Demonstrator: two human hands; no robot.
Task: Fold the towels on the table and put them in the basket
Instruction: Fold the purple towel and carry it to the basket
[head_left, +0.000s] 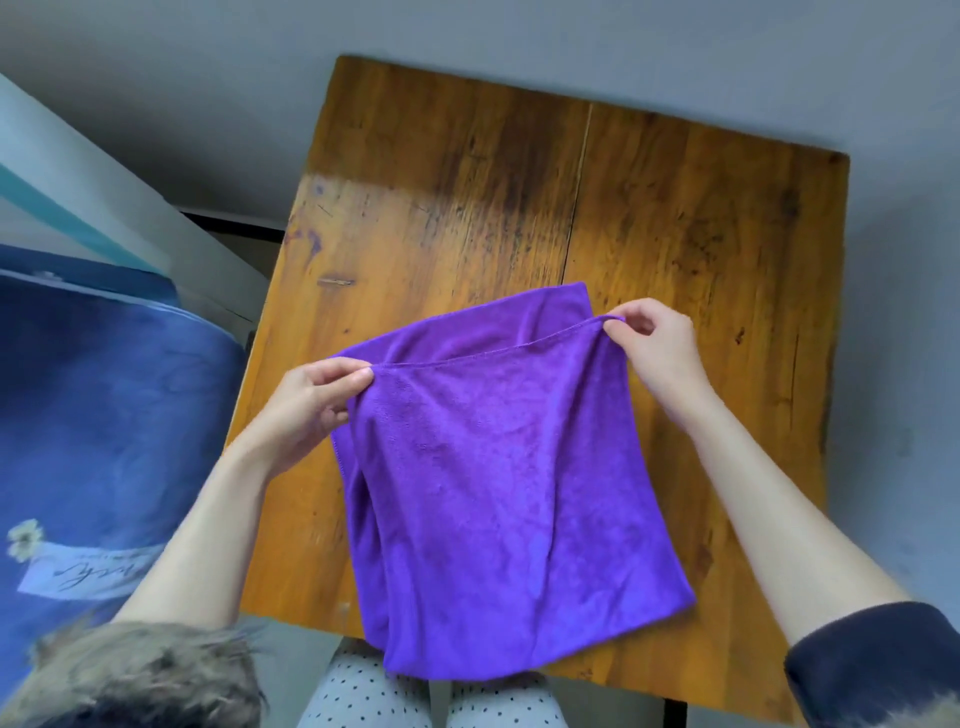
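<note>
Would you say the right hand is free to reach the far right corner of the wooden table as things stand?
Probably not yet: the right hand pinches the top edge of the purple microfibre towel, as does the left hand. The bare wooden table beyond looks unobstructed, so letting go would leave the way free.

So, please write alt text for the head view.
Two hands hold up a purple towel by its top corners, left hand and right hand each pinching one, over a wooden table. Its lower edge hangs past the table's near side.
</note>
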